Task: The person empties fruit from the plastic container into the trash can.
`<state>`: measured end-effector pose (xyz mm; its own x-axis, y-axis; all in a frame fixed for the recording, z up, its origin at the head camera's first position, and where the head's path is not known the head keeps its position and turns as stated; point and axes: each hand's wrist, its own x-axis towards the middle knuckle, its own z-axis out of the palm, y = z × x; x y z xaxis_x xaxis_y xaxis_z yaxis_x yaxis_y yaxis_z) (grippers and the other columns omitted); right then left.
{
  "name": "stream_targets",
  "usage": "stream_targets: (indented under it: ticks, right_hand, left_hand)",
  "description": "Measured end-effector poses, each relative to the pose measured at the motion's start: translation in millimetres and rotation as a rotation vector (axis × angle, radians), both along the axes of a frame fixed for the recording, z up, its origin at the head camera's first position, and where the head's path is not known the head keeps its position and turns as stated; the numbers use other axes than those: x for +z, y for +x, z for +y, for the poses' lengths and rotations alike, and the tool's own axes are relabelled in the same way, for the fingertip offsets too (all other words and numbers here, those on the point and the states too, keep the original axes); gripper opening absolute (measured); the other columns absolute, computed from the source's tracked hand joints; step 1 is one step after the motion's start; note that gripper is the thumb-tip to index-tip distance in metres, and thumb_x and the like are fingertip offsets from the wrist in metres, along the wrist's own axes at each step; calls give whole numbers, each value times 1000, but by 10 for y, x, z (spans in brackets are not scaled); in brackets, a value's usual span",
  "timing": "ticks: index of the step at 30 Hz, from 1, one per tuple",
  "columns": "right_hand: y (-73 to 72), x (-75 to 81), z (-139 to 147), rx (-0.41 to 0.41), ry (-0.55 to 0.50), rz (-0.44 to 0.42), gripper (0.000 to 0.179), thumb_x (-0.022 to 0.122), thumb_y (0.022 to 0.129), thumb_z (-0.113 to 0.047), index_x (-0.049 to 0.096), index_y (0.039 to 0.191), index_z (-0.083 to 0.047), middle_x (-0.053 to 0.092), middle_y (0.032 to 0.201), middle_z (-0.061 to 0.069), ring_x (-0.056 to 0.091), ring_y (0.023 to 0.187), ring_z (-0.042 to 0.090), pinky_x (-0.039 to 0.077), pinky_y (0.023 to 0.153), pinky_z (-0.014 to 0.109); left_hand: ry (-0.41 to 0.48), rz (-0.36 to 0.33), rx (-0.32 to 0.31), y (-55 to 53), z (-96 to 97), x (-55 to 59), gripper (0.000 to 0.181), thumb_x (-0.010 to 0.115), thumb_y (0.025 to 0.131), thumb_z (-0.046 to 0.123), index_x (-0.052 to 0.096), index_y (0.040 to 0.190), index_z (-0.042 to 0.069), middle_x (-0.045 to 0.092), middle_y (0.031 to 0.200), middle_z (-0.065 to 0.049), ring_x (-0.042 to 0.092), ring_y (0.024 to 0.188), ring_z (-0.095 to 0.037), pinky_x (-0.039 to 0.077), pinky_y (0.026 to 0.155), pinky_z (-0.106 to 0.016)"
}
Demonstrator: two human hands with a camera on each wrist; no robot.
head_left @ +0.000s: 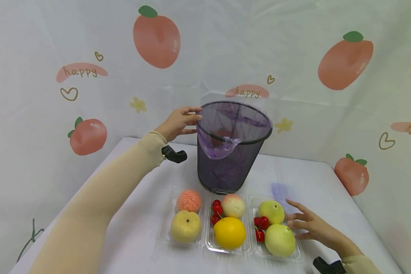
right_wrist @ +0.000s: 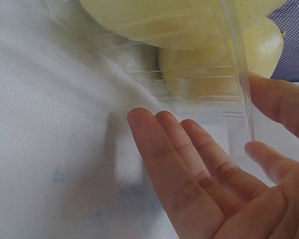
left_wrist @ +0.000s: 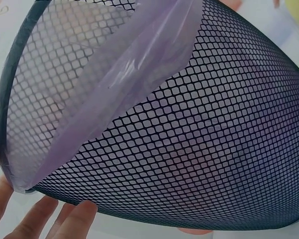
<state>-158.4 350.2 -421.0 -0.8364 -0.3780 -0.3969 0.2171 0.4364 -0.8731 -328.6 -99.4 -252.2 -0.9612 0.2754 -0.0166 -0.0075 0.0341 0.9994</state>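
A dark mesh wastebasket (head_left: 229,163) with a thin purple bag (head_left: 219,150) folded over its rim stands at the back middle. My left hand (head_left: 182,123) reaches to its left side, with extended fingertips touching the rim and the outer mesh (left_wrist: 189,144). At the front right, my right hand (head_left: 311,224) is beside a clear plastic tray (head_left: 296,253) holding two yellow-green fruits (head_left: 279,240) and several cherries (head_left: 263,222). The right fingers are spread and loosely straight, with thumb and fingertips right at the tray's edge (right_wrist: 244,94).
Left of that tray are two more clear trays. The middle one (head_left: 226,249) holds a yellow fruit (head_left: 230,233), a peach (head_left: 233,206) and cherries (head_left: 217,209). The left one (head_left: 164,228) holds a pinkish-orange bumpy fruit (head_left: 189,201) and a pale yellow fruit (head_left: 186,227).
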Motion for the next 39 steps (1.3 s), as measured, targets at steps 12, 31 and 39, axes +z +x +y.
stream_targets:
  ticks: [12,31,39]
  right_hand:
    - [24,-55,22,12,-68,-54,76,49,102,-23,-5,155,-13,51,135,17,55,115,19,53,90,54]
    - [16,13,-61,-3,-130,-69,66,51,99,-15,12,148,-35,52,132,16,58,96,17,56,68,31]
    - [5,53,-94,-16,-98,-73,80,52,97,-9,-9,148,-8,50,134,24,61,97,19,59,73,38]
  left_hand:
    - [-1,-1,-12,14,-2,-8,45,61,96,17,51,140,14,51,137,-15,57,114,-23,51,99,-42]
    - [13,-3,-2,23,-8,6,44,62,95,16,53,138,14,52,135,-15,58,110,-20,52,97,-40]
    - [15,-5,-6,17,-6,8,44,62,96,16,52,139,14,51,136,-16,59,109,-20,52,98,-41]
